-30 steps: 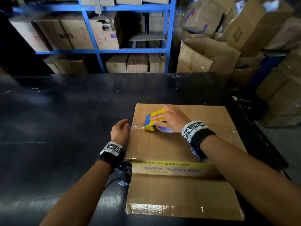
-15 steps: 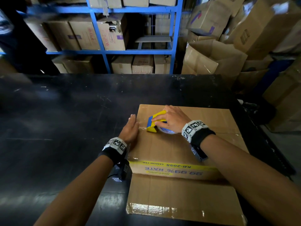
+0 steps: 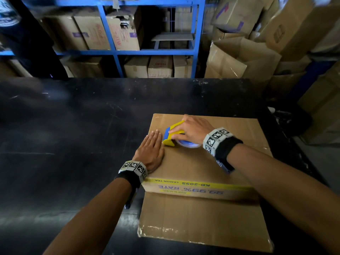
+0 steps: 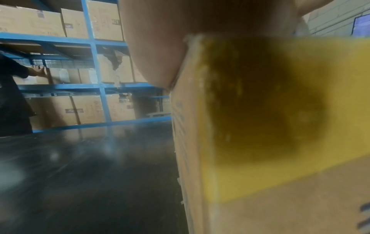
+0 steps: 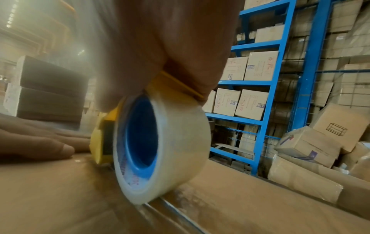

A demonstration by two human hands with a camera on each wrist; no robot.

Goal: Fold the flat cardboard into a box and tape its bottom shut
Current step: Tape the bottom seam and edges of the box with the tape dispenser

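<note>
A brown cardboard box (image 3: 198, 168) with a yellow printed band stands bottom-up on the black table (image 3: 73, 144), one flap spread flat toward me. My right hand (image 3: 191, 129) grips a yellow and blue tape dispenser (image 3: 172, 134) with a clear tape roll (image 5: 160, 148), set on the box's centre seam near its left edge. My left hand (image 3: 151, 150) lies flat, fingers straight, pressing the box top at the left edge, just beside the dispenser. In the left wrist view the box's yellow band (image 4: 280, 110) fills the right side, blurred.
Blue shelving (image 3: 114, 52) loaded with cartons runs behind the table. Loose cardboard boxes (image 3: 244, 57) are heaped at the back right. A person in dark clothes (image 4: 14, 98) reaches into the shelves at the far left. The table's right edge is close to the box.
My left hand has moved from the box's left side up onto its top and now lies flat beside the dispenser. My right hand stays on the dispenser at the seam.
</note>
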